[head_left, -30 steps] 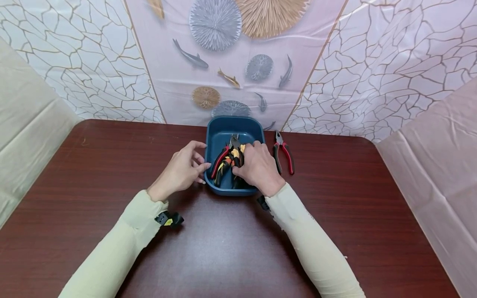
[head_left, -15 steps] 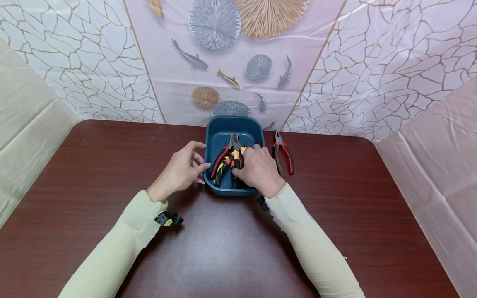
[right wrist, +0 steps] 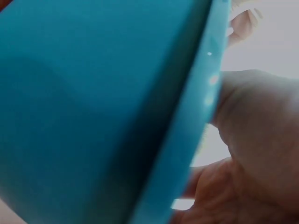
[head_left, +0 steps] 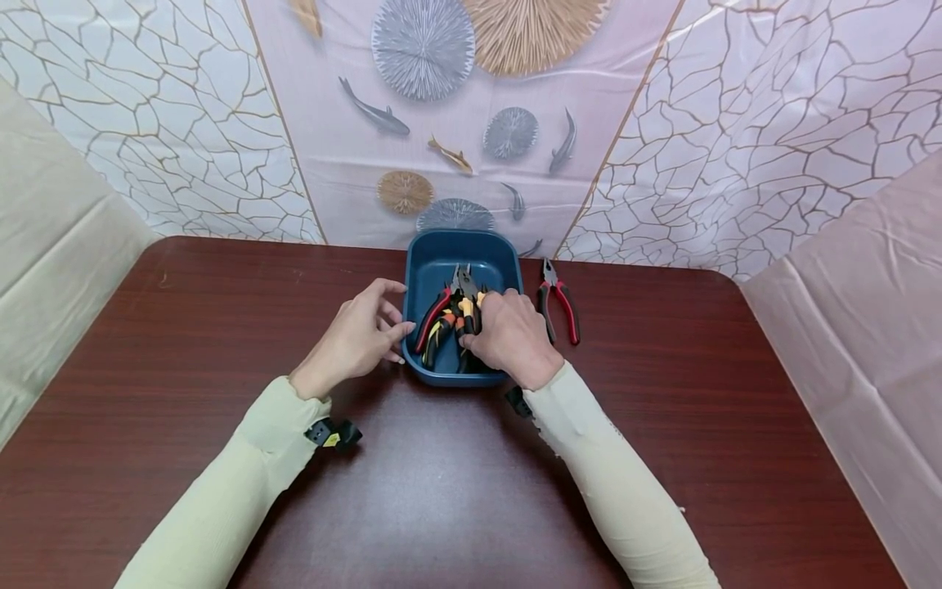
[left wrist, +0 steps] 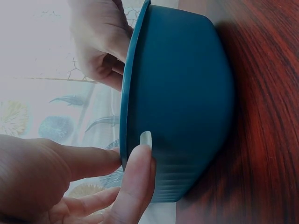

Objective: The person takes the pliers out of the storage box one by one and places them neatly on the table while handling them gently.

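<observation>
A deep blue plastic box [head_left: 434,379] stands at the table's back edge, with several pliers inside. Red-and-black pliers [head_left: 434,321] and others with black, yellow and orange handles [head_left: 439,335] lie heaped there. My right hand [head_left: 513,339] reaches over the front right of the box and holds pliers with yellow-and-black handles [head_left: 467,307]; its fingertips are mostly hidden. My left hand [head_left: 361,331] touches the box's left side, thumb at the rim and loosely bent fingers along the outer wall [left wrist: 182,84]. The right wrist view shows mainly the box wall [right wrist: 84,102].
Another pair of red-and-black pliers [head_left: 567,312] lies on the table just right of the box, jaws toward the back. Behind the dark red wooden table [head_left: 662,393] hangs a patterned cloth backdrop [head_left: 456,147], and plain cloth [head_left: 876,343] hangs at the sides.
My right thumb and fingers shift slightly among the pliers, and the yellow-and-black handles move a little to the right. My left hand and the box stay in place.
</observation>
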A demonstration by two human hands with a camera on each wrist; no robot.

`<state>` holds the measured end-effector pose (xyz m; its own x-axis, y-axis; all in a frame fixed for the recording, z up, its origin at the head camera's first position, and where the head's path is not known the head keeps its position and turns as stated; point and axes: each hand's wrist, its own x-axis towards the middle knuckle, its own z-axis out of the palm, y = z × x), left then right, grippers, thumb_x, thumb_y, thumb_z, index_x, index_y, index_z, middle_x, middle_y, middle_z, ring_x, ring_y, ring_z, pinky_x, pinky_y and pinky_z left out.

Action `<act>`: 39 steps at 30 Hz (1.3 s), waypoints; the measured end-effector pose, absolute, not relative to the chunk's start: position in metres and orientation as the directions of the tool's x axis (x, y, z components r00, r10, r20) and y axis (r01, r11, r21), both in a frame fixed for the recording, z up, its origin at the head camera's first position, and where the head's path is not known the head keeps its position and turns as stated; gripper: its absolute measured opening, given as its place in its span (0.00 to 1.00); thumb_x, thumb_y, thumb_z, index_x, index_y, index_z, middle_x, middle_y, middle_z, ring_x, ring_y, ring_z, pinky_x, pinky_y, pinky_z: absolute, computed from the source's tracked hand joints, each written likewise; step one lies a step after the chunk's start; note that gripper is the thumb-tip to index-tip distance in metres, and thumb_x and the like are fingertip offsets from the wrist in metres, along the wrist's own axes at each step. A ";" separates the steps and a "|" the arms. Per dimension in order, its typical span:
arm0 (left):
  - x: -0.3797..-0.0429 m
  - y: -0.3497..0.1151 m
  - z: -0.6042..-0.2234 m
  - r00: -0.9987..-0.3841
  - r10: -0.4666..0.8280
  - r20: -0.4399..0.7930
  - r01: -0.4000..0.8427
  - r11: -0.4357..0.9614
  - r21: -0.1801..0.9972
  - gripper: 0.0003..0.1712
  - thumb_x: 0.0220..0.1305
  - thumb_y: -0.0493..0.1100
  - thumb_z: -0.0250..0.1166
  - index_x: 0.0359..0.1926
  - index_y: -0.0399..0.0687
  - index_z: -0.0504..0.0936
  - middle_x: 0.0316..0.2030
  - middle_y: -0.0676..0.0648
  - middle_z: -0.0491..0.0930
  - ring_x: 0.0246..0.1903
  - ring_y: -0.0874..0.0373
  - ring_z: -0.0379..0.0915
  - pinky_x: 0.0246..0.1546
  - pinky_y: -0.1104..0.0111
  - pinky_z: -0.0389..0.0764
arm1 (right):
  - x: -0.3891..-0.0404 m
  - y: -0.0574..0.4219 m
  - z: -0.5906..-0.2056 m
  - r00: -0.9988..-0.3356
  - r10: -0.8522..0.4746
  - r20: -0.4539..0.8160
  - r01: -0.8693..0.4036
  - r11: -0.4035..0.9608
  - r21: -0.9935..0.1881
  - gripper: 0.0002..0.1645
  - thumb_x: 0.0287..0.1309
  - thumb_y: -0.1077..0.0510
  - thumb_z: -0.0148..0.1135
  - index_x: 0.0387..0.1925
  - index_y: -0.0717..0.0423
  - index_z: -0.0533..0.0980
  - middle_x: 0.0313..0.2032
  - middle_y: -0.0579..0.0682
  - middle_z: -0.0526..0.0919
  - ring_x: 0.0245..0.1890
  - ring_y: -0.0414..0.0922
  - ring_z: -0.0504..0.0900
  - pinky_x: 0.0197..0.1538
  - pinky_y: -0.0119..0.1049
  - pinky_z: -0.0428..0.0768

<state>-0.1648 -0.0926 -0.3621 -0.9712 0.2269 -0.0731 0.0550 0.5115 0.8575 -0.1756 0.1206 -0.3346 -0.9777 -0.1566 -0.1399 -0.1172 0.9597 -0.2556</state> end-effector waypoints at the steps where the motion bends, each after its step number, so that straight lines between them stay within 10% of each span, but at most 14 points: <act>1: -0.165 -0.093 -0.362 -0.971 0.226 -0.074 0.054 0.511 0.858 0.33 0.70 0.37 0.66 0.72 0.41 0.64 0.43 0.38 0.79 0.24 0.56 0.82 0.29 0.56 0.91 | -0.176 0.121 -0.335 -0.977 -0.155 -0.143 -0.114 0.960 -0.257 0.21 0.56 0.45 0.75 0.35 0.59 0.81 0.34 0.54 0.76 0.34 0.50 0.76 0.27 0.41 0.80; 24: -0.164 -0.093 -0.361 -0.971 0.227 -0.070 0.058 0.513 0.856 0.34 0.69 0.37 0.67 0.72 0.41 0.64 0.43 0.38 0.79 0.24 0.56 0.81 0.29 0.56 0.91 | -0.176 0.130 -0.321 -0.988 -0.094 -0.126 -0.060 0.966 -0.251 0.24 0.55 0.39 0.74 0.27 0.55 0.77 0.37 0.54 0.74 0.39 0.51 0.75 0.34 0.47 0.81; 39: -0.164 -0.092 -0.360 -0.971 0.226 -0.076 0.051 0.510 0.859 0.34 0.69 0.36 0.67 0.71 0.41 0.64 0.42 0.38 0.79 0.23 0.56 0.81 0.29 0.55 0.91 | -0.177 0.148 -0.305 -0.997 -0.046 -0.067 -0.026 0.960 -0.278 0.33 0.53 0.38 0.75 0.48 0.60 0.80 0.41 0.55 0.77 0.41 0.52 0.78 0.38 0.52 0.87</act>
